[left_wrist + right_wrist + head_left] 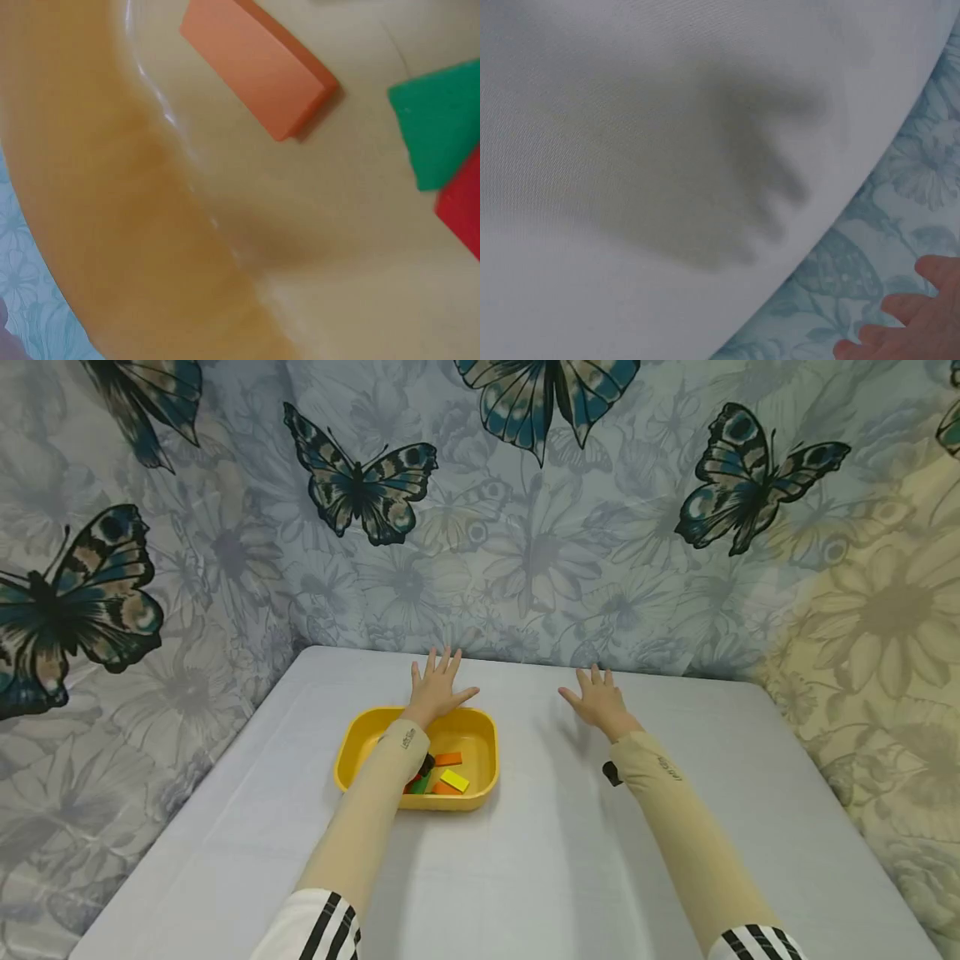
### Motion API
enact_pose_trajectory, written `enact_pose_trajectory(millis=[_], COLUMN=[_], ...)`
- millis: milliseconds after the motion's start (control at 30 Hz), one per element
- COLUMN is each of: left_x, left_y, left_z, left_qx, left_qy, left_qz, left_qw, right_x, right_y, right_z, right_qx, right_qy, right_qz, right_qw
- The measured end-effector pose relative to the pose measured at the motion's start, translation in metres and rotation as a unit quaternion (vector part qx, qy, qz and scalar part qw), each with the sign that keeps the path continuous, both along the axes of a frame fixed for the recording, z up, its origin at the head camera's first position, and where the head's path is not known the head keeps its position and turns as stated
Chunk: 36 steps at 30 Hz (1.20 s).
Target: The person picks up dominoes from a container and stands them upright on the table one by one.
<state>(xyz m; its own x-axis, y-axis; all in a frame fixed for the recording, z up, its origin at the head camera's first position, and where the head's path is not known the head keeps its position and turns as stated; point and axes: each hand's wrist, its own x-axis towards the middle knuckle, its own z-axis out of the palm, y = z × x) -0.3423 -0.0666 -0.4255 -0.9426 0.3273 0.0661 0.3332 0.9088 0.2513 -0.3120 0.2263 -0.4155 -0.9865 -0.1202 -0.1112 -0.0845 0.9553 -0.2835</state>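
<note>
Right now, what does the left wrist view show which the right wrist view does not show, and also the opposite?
Only the left wrist view shows the yellow tray, with an orange block, a green block and a red block in it.

Only the right wrist view shows the white tabletop, with a hand-shaped shadow, and the spread right hand.

Both share floral wall covering and part of a hand; the left hand is just a lower-corner sliver.
</note>
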Motion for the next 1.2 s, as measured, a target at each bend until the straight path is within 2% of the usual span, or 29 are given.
enact_pose_trajectory(millis=[100, 167, 333, 433, 500, 567, 667, 767, 833, 967, 1033, 1100, 1200], left_x=[0.0, 0.001, 0.008, 0.018, 0.028, 0.04, 0.061, 0.083, 0.098, 0.126, 0.136, 0.142, 0.15], left_y=[-0.001, -0.005, -0.032, -0.055, -0.07, -0.085, -0.104, -0.123, -0.135, -0.154, -0.161, -0.165, -0.17], left_z=[0.003, 0.006, 0.027, 0.038, 0.044, 0.046, 0.042, 0.032, 0.027, 0.018, 0.012, 0.005, -0.014], left_qx=[0.007, 0.016, 0.048, 0.089, 0.105, 0.116, 0.128, 0.154, 0.169, 0.188, 0.194, 0.203, 0.224], left_qy=[-0.018, -0.042, -0.095, -0.135, -0.154, -0.16, -0.133, -0.109, -0.122, -0.193, -0.216, -0.209, -0.173], left_qz=[-0.008, -0.016, -0.038, -0.066, -0.085, -0.097, -0.11, -0.108, -0.099, -0.062, -0.038, -0.025, -0.012], left_qw=[0.9998, 0.9988, 0.9936, 0.9846, 0.9788, 0.9755, 0.9767, 0.9761, 0.9729, 0.961, 0.9561, 0.9561, 0.9592], right_x=[0.0, 0.0, 0.002, 0.006, 0.01, 0.015, 0.025, 0.034, 0.039, 0.044, 0.045, 0.046, 0.049], right_y=[0.002, 0.003, -0.001, -0.003, -0.003, -0.002, -0.001, -0.001, -0.003, -0.008, -0.011, -0.014, -0.021], right_z=[0.002, 0.003, 0.015, 0.023, 0.027, 0.029, 0.028, 0.021, 0.017, 0.014, 0.013, 0.012, 0.008], right_qx=[-0.02, -0.056, -0.142, -0.172, -0.185, -0.199, -0.218, -0.244, -0.265, -0.304, -0.322, -0.335, -0.351], right_qy=[-0.003, -0.006, -0.006, -0.011, -0.006, 0.005, 0.029, 0.055, 0.069, 0.086, 0.087, 0.088, 0.094], right_qz=[-0.004, -0.003, 0.007, 0.007, 0.01, 0.016, 0.028, 0.036, 0.037, 0.031, 0.03, 0.033, 0.047], right_qw=[0.9998, 0.9984, 0.9898, 0.985, 0.9827, 0.9799, 0.9752, 0.9675, 0.9611, 0.9482, 0.9424, 0.9375, 0.9306])
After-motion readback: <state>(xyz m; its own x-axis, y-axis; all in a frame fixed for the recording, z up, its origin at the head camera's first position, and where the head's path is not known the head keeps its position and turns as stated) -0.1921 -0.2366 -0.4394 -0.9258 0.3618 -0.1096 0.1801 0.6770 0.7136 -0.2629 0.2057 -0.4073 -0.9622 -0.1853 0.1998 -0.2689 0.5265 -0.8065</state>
